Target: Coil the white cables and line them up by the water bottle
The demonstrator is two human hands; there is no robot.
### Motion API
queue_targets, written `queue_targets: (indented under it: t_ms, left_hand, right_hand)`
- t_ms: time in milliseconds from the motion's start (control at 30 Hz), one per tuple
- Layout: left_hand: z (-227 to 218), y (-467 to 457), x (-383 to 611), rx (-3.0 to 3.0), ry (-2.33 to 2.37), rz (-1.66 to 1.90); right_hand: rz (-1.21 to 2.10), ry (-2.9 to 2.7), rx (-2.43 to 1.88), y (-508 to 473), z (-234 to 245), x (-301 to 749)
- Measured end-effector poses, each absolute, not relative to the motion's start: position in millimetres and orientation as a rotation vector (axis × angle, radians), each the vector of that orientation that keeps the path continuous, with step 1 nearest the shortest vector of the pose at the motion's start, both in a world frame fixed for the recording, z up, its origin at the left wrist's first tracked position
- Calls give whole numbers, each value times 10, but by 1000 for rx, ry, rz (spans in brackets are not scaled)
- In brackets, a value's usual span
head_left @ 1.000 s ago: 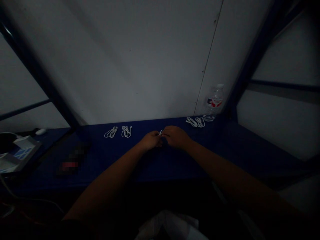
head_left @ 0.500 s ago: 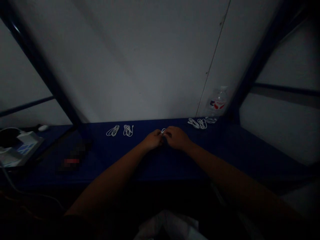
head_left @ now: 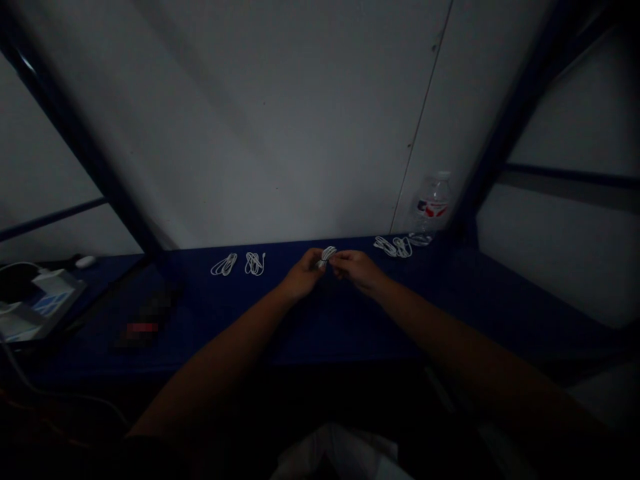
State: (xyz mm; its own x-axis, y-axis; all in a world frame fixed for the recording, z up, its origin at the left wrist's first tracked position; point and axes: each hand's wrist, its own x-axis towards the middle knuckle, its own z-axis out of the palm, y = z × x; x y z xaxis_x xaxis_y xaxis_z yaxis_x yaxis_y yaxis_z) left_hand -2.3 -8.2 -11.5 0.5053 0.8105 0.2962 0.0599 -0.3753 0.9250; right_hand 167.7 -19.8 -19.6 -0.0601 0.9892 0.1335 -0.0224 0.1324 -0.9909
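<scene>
Slippage is the main risk: L hand (head_left: 301,277) and R hand (head_left: 355,271) are nearly closed, both pinching one small white cable coil (head_left: 326,255) btwn them, so a loose pinch cd let its loops spring apart or snag. Coil looks held just above blue desk (head_left: 320,333), btwn two coils (head_left: 237,264) on L and more coils (head_left: 395,247) on R.

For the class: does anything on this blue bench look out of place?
One small thing: the right pair of white cable coils lies bunched together, unlike the separate left pair of white cable coils. Nothing looks spilled.
</scene>
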Motion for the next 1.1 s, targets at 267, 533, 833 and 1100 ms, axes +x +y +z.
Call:
queue_targets:
  t_ms: [267, 533, 833, 1100]
  left_hand:
    - [-132, -41, -113, 1707, 667, 998]
    - [-39, -88, -128, 1731, 651, 1024]
    - [26, -43, -137, 1478, 1167, 823]
    - [55, -79, -217, 1347, 1074, 376]
  right_hand:
    - [1487, -1277, -870, -322, -100, 1651]
    - [1466, -1343, -866, -314, -114, 1652]
    - [1240, -1415, -910, -264, -157, 1648]
    - [1008, -1649, -1027, -328, -128, 1641]
